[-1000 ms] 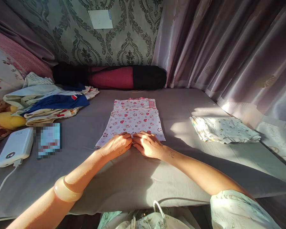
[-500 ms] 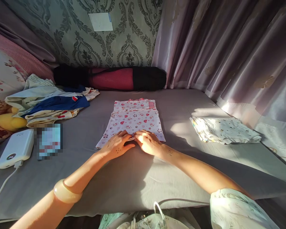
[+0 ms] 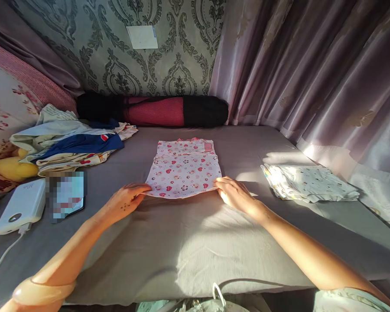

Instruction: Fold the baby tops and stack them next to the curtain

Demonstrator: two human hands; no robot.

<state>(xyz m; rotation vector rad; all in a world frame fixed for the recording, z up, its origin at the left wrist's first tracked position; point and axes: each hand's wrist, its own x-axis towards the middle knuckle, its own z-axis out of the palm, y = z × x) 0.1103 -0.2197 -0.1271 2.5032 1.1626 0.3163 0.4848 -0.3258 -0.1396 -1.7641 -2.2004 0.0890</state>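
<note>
A white garment with pink and red prints (image 3: pixel 185 171) lies folded in the middle of the grey sheet, its top part turned over in a band. My left hand (image 3: pixel 126 201) pinches its near left corner between thumb and fingers. At the near right corner, my right hand (image 3: pixel 234 195) grips the cloth in the same way. The near edge is stretched between both hands and curves slightly toward me.
A folded white printed garment (image 3: pixel 312 184) lies at the right. Loose clothes (image 3: pixel 81 145) are heaped at the left, behind a phone (image 3: pixel 68 195) and a white power bank (image 3: pixel 21 208) with a cable. A black and red roll (image 3: pixel 156 111) lies against the wall.
My hands have moved apart from the middle of the near edge to its two corners. That near edge now looks smoother and sits slightly narrower.
</note>
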